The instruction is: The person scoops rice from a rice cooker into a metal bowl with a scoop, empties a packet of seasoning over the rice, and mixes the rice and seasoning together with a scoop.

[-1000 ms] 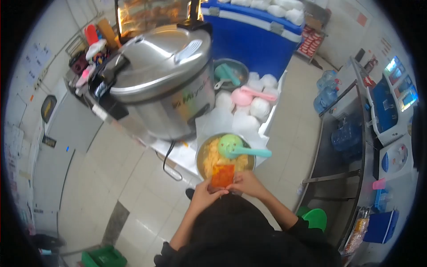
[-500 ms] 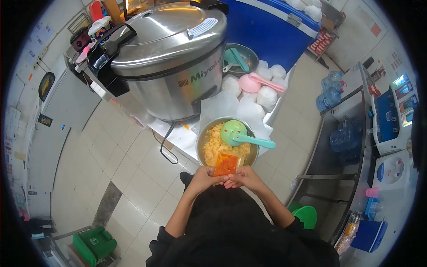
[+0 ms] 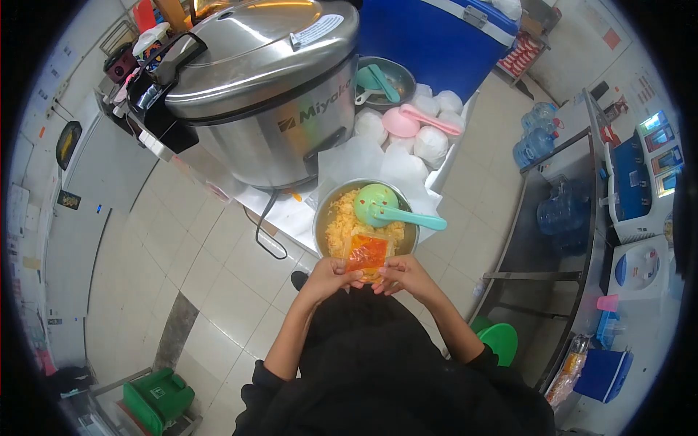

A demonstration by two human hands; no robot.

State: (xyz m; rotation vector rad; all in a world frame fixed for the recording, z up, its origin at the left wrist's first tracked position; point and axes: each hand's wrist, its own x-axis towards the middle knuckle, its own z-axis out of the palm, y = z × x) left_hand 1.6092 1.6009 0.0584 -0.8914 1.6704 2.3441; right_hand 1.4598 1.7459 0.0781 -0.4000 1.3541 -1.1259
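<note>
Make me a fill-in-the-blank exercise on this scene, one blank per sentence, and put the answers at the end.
The left hand and the ____ hand hold the packet between them. The brand name on the large metal cooker is ____. The ladle lying on the white bundles is ____ in colour. The big cooler box with white trim has ____ walls.

Missing words, in order: right; Miyako; pink; blue.
</note>
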